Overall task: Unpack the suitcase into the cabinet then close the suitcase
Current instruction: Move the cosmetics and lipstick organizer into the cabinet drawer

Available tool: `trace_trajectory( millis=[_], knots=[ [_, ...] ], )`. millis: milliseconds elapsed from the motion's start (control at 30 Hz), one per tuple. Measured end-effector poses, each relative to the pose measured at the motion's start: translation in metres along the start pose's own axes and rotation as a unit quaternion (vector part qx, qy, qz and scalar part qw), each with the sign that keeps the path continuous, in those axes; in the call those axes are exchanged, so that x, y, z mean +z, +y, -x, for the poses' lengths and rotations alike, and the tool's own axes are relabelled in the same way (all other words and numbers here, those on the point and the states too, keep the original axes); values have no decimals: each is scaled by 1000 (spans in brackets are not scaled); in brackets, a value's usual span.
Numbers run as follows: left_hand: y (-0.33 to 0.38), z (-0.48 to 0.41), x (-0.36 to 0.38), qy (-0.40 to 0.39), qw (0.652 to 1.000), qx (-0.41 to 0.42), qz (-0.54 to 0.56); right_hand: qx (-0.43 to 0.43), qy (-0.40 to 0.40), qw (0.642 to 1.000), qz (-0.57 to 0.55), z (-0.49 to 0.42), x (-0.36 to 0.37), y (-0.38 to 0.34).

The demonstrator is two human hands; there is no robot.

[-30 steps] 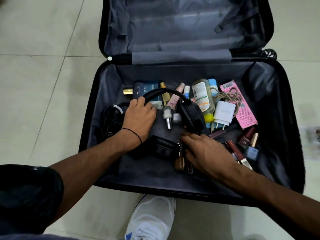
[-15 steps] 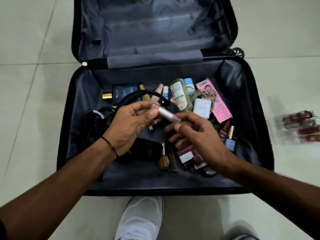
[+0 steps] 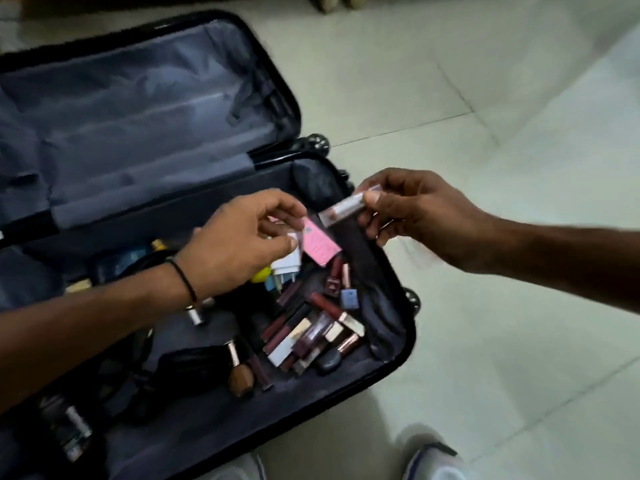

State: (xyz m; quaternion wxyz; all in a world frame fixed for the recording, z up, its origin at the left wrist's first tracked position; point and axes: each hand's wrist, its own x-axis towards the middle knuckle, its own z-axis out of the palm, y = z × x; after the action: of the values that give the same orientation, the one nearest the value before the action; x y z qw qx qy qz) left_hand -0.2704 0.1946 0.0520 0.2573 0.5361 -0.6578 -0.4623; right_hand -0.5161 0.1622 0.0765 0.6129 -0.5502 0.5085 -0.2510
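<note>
Open black suitcase (image 3: 138,126), cosmetics (image 3: 311,327) inside

The suitcase (image 3: 295,105) runs off my left and bottom edges, and the left hand (image 3: 239,244) covers part of the charger (image 3: 285,268). The tube (image 3: 341,209) in the right hand (image 3: 415,216) is smeared and its label unreadable. I can't tell whether the left fingers (image 3: 280,206) pinch anything.

Tiled floor (image 3: 502,306) open from one to four o'clock, cosmetics heap (image 3: 311,327) cluttering suitcase (image 3: 411,339) centre, bare lining (image 3: 214,420) free at seven o'clock
</note>
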Motion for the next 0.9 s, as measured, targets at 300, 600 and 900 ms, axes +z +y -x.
trace_trajectory(
  millis=[300,600,900],
  knots=[
    [88,-70,83,-210,942,132,-228,44,217,963,150,70,-118,31],
    [54,-136,158,-193,898,154,-363,55,242,924,291,70,-118,99],
    [30,-165,164,-263,898,87,-343,-34,214,876,430,31,-113,118]
  ],
)
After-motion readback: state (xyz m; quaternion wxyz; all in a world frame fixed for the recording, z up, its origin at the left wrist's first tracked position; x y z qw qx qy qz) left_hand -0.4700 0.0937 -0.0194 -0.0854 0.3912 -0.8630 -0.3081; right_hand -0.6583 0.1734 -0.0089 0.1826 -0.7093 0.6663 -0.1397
